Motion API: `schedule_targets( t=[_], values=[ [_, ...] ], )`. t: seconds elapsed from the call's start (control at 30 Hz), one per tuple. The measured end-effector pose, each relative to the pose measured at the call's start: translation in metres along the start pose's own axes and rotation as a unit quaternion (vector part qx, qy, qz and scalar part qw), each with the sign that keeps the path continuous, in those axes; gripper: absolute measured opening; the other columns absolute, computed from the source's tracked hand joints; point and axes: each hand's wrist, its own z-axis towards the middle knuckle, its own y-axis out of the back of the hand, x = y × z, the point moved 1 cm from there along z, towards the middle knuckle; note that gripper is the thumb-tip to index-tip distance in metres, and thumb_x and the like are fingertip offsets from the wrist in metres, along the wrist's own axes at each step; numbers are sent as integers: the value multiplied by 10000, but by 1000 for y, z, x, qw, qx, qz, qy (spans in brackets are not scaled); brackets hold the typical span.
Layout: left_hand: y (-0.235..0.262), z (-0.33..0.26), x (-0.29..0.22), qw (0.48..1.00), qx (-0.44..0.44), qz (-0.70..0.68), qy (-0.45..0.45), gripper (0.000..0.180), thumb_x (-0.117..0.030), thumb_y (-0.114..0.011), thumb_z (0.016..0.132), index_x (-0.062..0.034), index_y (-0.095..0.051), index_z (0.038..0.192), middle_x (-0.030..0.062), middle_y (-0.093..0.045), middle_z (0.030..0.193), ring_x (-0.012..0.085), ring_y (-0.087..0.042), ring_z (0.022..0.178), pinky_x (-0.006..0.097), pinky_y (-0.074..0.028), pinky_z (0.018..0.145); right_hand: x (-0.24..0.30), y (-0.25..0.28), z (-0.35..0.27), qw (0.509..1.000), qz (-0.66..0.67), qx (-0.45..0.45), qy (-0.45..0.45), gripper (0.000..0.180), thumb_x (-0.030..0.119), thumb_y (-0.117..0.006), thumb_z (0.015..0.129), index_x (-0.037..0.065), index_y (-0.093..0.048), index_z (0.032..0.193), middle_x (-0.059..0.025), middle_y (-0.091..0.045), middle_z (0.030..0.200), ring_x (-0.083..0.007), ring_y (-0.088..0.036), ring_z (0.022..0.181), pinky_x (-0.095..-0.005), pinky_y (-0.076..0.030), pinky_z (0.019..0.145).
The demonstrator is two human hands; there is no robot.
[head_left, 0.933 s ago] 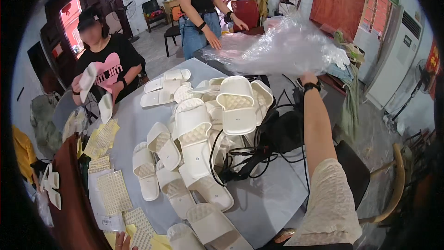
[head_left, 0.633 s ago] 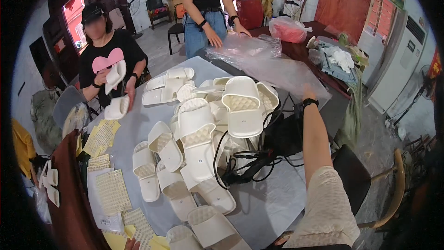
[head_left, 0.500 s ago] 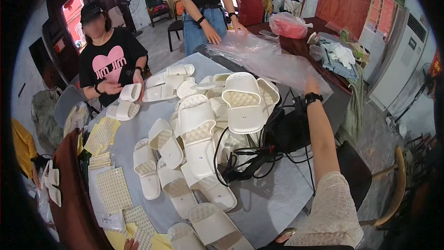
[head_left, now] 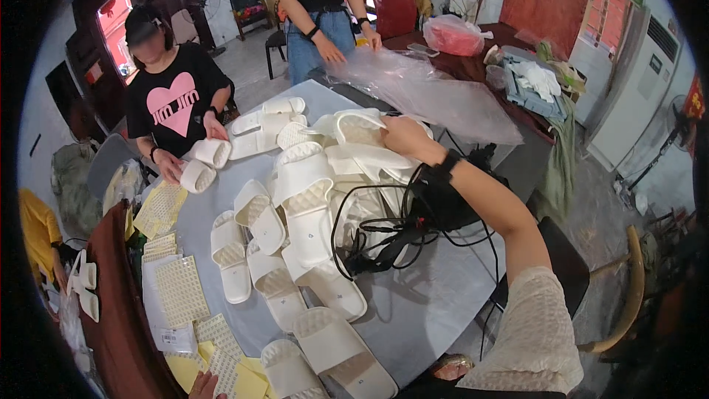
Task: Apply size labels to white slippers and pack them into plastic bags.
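Observation:
My right hand (head_left: 413,139) reaches across to the far part of the slipper pile, its fingers closed on the strap edge of a white slipper (head_left: 360,130). That slipper is tipped over, resting among other white slippers. At the lower edge, my left hand (head_left: 204,386) shows only in part; its fingers lie stretched out beside the sheets of small stickers (head_left: 225,369). Nearer me, a pair of white slippers (head_left: 343,351) lies on the table, and another slipper (head_left: 306,199) rests on top of the pile.
Black cables and a black bag (head_left: 450,203) lie right of the pile on the grey-covered table (head_left: 436,303). A person at the left handles two white slippers (head_left: 210,154). Across the table, another person handles clear plastic sheeting (head_left: 443,100). A dark chair (head_left: 554,266) stands at right.
My right hand has moved left from the plastic sheeting to the slipper, which has tipped over. The person at the left now has both hands on the slippers. My left hand shows slightly more.

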Motion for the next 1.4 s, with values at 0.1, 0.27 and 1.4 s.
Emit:
schedule_targets(
  t=[0.1,0.27,1.4],
  values=[
    [0,-1,6,1000,-5,5,9,327,-123,-512,920,-6,-525,1225,210,-511,1261,347,-461,1207,401,-410,950,33,47,-16,983,120,-131,34,404,209,-511,825,8,-481,1174,-253,-622,821,-369,-626,782,-459,-480,702],
    [5,1,4,1000,-11,-12,3,326,-117,-508,921,-3,-522,1226,213,-513,1258,347,-469,1198,402,-408,949,34,123,5,926,208,-314,21,366,220,-512,837,43,-464,1154,-238,-620,832,-406,-608,777,-485,-474,682],
    [-142,-104,-36,994,-110,-5,25,577,-217,-639,817,-37,-413,1317,164,-354,1404,331,-324,1310,477,-293,1041,224,-55,-332,914,128,225,314,197,162,-570,846,85,-608,1023,-95,-601,960,-285,-584,897,-373,-460,766]
  ],
)
